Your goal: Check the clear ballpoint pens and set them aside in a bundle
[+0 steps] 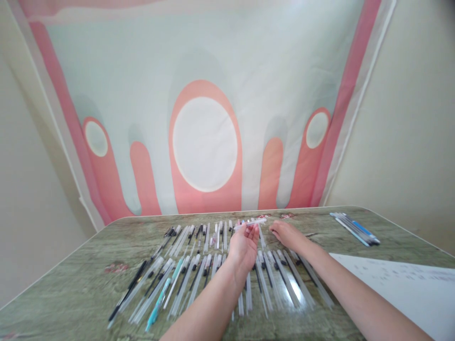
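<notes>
Pinched between the fingers of my left hand [243, 245] is a clear pen barrel [258, 221], held almost level just above the far row of pen parts. My right hand [286, 234] is closed beside it to the right, low over the table, its fingertips curled together; whether anything small is in them is hidden. Beneath and around my left forearm lie disassembled pens in two rows: a near row of clear barrels [286, 284] with dark refills and caps, and a far row of shorter pieces [207, 237]. A turquoise pen [158, 305] lies in the near row's left part.
Everything rests on a green wood-grain table [76, 279]. A bundle of pens [357, 229], some blue, lies at the far right. White paper [394, 289] with small marks lies by my right forearm. Behind the table hangs a pink and pale-green backdrop [204, 142].
</notes>
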### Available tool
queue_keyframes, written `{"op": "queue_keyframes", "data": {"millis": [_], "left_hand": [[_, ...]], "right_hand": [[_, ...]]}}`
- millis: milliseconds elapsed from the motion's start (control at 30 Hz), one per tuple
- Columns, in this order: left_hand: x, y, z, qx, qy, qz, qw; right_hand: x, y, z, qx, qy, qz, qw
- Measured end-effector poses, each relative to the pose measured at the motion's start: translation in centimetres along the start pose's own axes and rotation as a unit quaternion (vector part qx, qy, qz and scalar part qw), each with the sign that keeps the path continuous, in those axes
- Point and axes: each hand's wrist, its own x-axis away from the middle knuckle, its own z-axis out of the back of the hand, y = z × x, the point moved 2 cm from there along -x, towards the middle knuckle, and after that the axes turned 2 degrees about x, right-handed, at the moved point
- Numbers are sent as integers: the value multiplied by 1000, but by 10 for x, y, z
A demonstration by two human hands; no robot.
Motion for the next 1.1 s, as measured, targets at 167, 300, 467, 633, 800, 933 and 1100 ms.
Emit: {"op": "queue_keyframes", "data": {"millis": [167, 300, 467, 633, 800, 933, 1100], "left_hand": [[0, 1, 0, 1, -1, -4, 1000], [2, 3, -2, 5, 0, -9, 1000], [5, 6, -5, 10, -3, -12, 1000], [9, 7, -9, 10, -10, -14, 1000], [10, 7, -9, 11, -25, -18, 999], [11, 6, -9, 11, -28, -15, 999], [12, 6, -11, 6, -28, -14, 999]], "right_hand": [[-1, -21, 32, -128, 90, 19, 988], [5, -46, 67, -358, 103, 27, 928], [16, -68, 91, -405, 91, 38, 909], [20, -72, 93, -424, 87, 19, 901], [21, -73, 95, -391, 90, 30, 916], [20, -74, 96, -362, 128, 53, 922], [19, -74, 95, -352, 137, 53, 924]]}}
